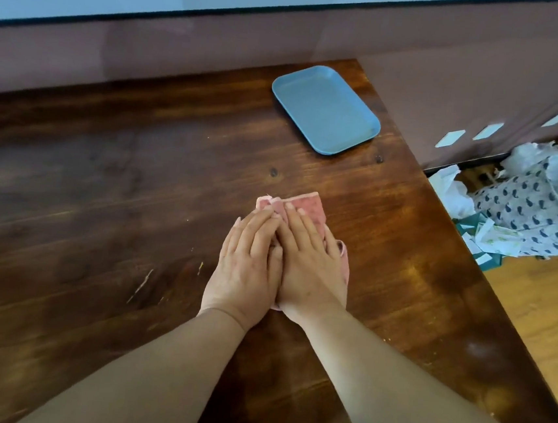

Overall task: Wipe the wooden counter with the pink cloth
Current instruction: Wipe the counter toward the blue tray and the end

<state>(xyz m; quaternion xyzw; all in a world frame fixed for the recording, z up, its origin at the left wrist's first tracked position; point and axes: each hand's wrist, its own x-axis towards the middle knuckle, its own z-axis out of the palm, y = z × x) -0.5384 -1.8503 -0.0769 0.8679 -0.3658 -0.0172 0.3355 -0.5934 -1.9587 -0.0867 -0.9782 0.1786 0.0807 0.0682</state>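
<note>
The pink cloth point(309, 204) lies flat on the dark wooden counter point(102, 194), right of centre. Both my hands press down on it side by side, fingers stretched forward. My left hand point(248, 263) covers the cloth's left part and my right hand point(310, 265) its right part, so that the two touch along the middle. Only the cloth's far edge and a strip by my right hand show; the remainder is hidden under my palms.
A blue rectangular tray point(325, 110) sits near the counter's far right corner. The counter's right edge point(470, 264) drops to a wooden floor with crumpled paper and patterned fabric point(530, 205). A mauve wall runs behind the counter. Pale scratches mark the wood left of my hands.
</note>
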